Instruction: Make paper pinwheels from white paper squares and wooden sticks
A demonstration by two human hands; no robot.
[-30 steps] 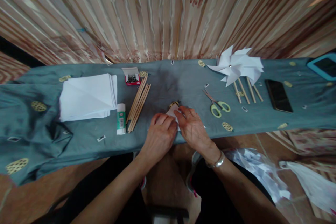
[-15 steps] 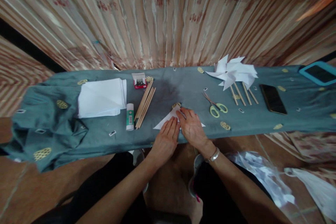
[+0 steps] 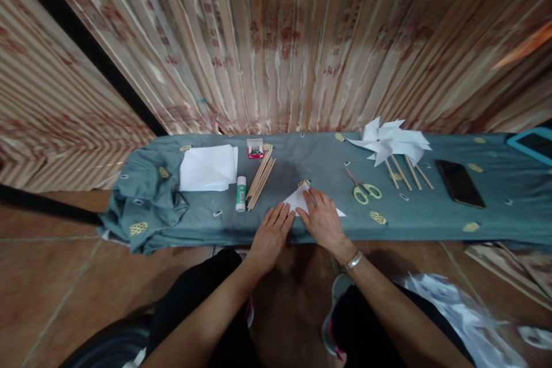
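A white sheet of paper (image 3: 297,200), folded into a triangle, lies at the front of the cloth-covered table. Flat on its left corner rests my left hand (image 3: 272,233), fingers stretched out. My right hand (image 3: 322,217) presses on the right half of the triangle with fingers extended, covering much of it. Left of the paper are a bundle of thin wooden sticks (image 3: 261,181) and a glue stick (image 3: 241,194) standing upright or lying, I cannot tell which. Scissors (image 3: 361,187) with pale green handles lie to the right, blades pointing away.
A stack of white paper (image 3: 207,169) lies at the left, near a small red box (image 3: 255,149) of metal pins. Paper pinwheels (image 3: 390,141) on sticks, a black phone (image 3: 459,183) and a blue-framed device (image 3: 532,144) are at the right. A bag of paper scraps (image 3: 457,310) sits on the floor.
The view has shifted, so the table appears lower and further right. My left hand has slid leftward along the folded paper, away from the right hand, which stays on the paper.
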